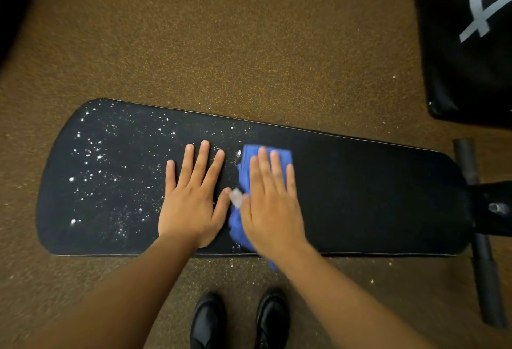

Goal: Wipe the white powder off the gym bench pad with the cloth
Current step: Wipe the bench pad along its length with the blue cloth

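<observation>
A long black bench pad (360,196) lies across the view above a brown speckled floor (249,43), its wide rounded end to the left and its narrow end to the right. White powder (99,157) is scattered in specks and small clumps over the left half of the pad, thickest toward the left end and thinning near the middle. The right half of the pad looks dark and clean. A few white specks also lie on the floor along the pad's near edge.

The left hand (194,199) lies flat on the middle of the pad, palm down, fingers straight and spread, holding nothing. Just beside it, the right hand (273,204) presses flat on a blue cloth (243,171), fingers straight and close together. The cloth is bunched under the palm and shows past the fingertips, along the thumb side and at the pad's near edge by the wrist. A small pale tag (236,197) on the cloth sits between the two thumbs. The right hand and cloth are slightly blurred.

At the pad's right end a black bar (482,251) crosses the frame of the bench. A black padded object with pale lettering (471,43) fills the upper right corner. Two black shoes (238,321) stand on the floor below the pad's near edge.
</observation>
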Motion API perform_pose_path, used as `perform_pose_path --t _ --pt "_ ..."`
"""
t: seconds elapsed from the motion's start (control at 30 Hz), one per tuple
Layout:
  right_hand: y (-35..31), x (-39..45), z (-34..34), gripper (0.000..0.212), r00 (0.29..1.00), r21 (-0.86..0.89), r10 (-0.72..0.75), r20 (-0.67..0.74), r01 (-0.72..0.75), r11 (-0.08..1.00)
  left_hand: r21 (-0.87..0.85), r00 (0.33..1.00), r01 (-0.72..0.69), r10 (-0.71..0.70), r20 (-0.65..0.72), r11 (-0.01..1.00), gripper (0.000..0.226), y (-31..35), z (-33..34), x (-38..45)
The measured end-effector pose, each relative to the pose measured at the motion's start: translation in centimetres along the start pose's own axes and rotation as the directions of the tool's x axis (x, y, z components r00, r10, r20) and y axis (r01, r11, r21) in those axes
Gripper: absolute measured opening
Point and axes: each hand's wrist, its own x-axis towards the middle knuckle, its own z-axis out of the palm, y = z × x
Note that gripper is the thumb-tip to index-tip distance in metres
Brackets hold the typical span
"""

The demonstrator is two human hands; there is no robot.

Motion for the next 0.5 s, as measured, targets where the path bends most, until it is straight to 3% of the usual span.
perform_pose_path --t 0.07,0.13,0.27,0.37,0.43,0.5 --pt "1.3 -3.7 -0.1 0.062 0.995 -0.037 -0.096 0.042 0.097 0.995 0.004 1.000 0.001 -0.001 0.001 1.000 0.066 0.0 -0.1 0.0" --pt "4.2 -5.1 -0.3 0.066 0.996 -0.076 -0.086 0.029 0.088 0.993 0.008 1.000 0.000 0.000 0.004 1.000 0.066 0.0 -0.2 0.0" --pt "8.0 -0.2 -1.4 0.068 0.981 -0.058 0.192 -0.003 -0.192 0.980 0.017 1.000 -0.001 0.001 0.005 1.000 0.065 0.2 -0.2 0.0" --pt "6.1 5.1 -1.3 0.071 0.952 -0.013 0.299 -0.064 -0.300 0.954 0.011 1.000 0.003 -0.003 0.000 1.000 0.065 0.2 -0.2 0.0" --pt "3.6 6.0 -0.6 0.070 0.964 -0.012 0.254 -0.077 -0.256 0.967 0.011 1.000 0.004 -0.004 -0.003 1.000 0.066 0.1 -0.2 0.0" --pt "1.5 3.9 -0.1 0.068 0.991 -0.018 0.119 -0.052 -0.120 0.993 0.011 1.000 0.003 -0.003 -0.006 1.000 0.066 0.0 -0.2 0.0"
